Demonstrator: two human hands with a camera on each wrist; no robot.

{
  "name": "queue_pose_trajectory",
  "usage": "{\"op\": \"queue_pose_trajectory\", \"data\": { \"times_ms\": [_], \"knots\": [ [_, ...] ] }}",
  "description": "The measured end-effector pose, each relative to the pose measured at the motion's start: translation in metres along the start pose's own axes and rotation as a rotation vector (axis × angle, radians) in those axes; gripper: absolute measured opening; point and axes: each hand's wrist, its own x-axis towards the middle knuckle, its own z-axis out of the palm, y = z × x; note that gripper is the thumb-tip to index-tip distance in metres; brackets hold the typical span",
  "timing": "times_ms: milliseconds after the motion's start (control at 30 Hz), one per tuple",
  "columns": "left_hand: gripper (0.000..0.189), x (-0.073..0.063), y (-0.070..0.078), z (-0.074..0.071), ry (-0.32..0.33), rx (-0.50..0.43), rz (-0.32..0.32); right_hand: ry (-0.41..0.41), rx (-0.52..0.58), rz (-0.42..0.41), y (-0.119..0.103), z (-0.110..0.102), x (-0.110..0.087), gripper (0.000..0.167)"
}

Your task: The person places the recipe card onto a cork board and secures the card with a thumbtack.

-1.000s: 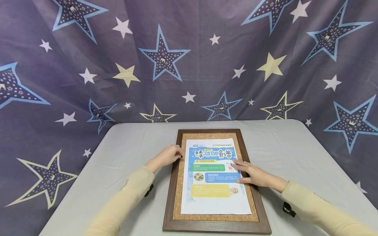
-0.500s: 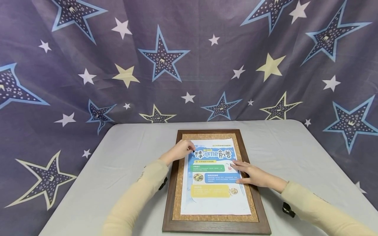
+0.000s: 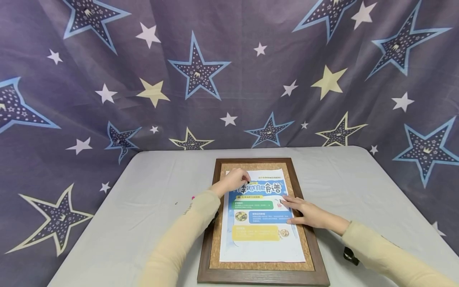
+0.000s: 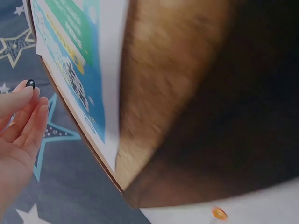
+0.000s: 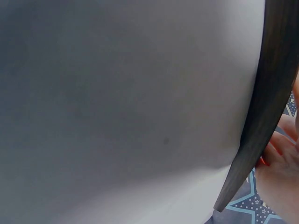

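Note:
A printed poster (image 3: 261,253) lies on a cork board (image 3: 265,265) with a brown wooden frame. Between thumb and fingertips my left hand (image 3: 232,180) pinches a small black push pin (image 4: 30,84), only its round shiny head showing. In the head view that hand is over the poster's blue heading, near the upper left part. My right hand (image 3: 305,211) rests with spread fingers on the poster's right side, its palm across the board's right frame edge. The right wrist view shows part of this hand beyond the dark frame (image 5: 259,107).
The board lies on a table (image 3: 157,223) with a pale grey cloth. A small pink dot-like piece (image 3: 193,197) lies left of the board, close to the left sleeve. An orange round piece (image 4: 219,213) shows in the left wrist view. A starry curtain (image 3: 236,79) hangs behind.
My left hand has moved right, from the board's left frame edge to over the poster's heading, carrying the black push pin. The right hand has stayed in place on the poster.

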Motion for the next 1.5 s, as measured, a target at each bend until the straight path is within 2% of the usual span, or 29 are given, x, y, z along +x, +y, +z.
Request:
{"op": "queue_pose_trajectory", "data": {
  "times_ms": [233, 467, 567, 667, 767, 800, 900, 967, 1033, 1067, 1133, 1200, 1367, 1467, 1500],
  "knots": [
    [0.017, 0.015, 0.012, 0.008, 0.003, -0.015, -0.011, 0.016, -0.011, -0.034, 0.001, 0.000, 0.001, 0.066],
    [0.015, 0.032, 0.018, 0.017, 0.028, -0.181, -0.049, 0.015, -0.009, -0.024, 0.002, 0.001, 0.001, 0.065],
    [0.015, 0.045, 0.018, 0.028, 0.042, -0.190, -0.074, 0.027, -0.002, -0.030, 0.002, 0.002, 0.000, 0.065],
    [0.013, 0.091, -0.028, 0.078, 0.083, -0.203, -0.017, 0.041, -0.010, -0.049, 0.003, 0.002, 0.000, 0.063],
    [0.012, 0.154, -0.096, 0.147, 0.109, -0.216, 0.047, 0.045, -0.012, -0.057, 0.003, 0.002, -0.001, 0.063],
    [0.011, 0.180, -0.123, 0.172, 0.105, -0.240, 0.063, 0.043, -0.014, -0.059, 0.003, 0.002, -0.001, 0.063],
    [0.013, 0.225, -0.161, 0.218, 0.111, -0.240, 0.060, 0.034, 0.000, -0.047, 0.003, 0.001, -0.001, 0.063],
    [0.015, 0.242, -0.172, 0.235, 0.141, -0.233, 0.068, 0.027, 0.004, -0.040, 0.002, 0.000, -0.001, 0.064],
    [0.016, 0.246, -0.166, 0.237, 0.157, -0.236, 0.058, 0.025, 0.010, -0.034, 0.002, -0.001, -0.001, 0.064],
    [0.016, 0.242, -0.158, 0.232, 0.160, -0.248, 0.044, 0.023, 0.009, -0.033, 0.002, -0.001, 0.000, 0.064],
    [0.017, 0.221, -0.126, 0.210, 0.173, -0.273, 0.008, 0.019, 0.007, -0.028, 0.002, -0.002, 0.000, 0.063],
    [0.016, 0.228, -0.126, 0.220, 0.180, -0.296, -0.024, 0.019, 0.005, -0.028, 0.001, -0.003, 0.000, 0.063],
    [0.013, 0.232, -0.121, 0.233, 0.212, -0.320, -0.010, 0.020, -0.003, -0.038, 0.002, -0.002, 0.000, 0.063],
    [0.008, 0.181, -0.062, 0.179, 0.190, -0.321, -0.064, 0.019, 0.001, -0.042, 0.002, -0.001, -0.001, 0.063],
    [0.007, 0.168, -0.046, 0.165, 0.196, -0.312, -0.083, 0.020, 0.003, -0.043, 0.002, -0.001, -0.001, 0.063]
  ]
}}
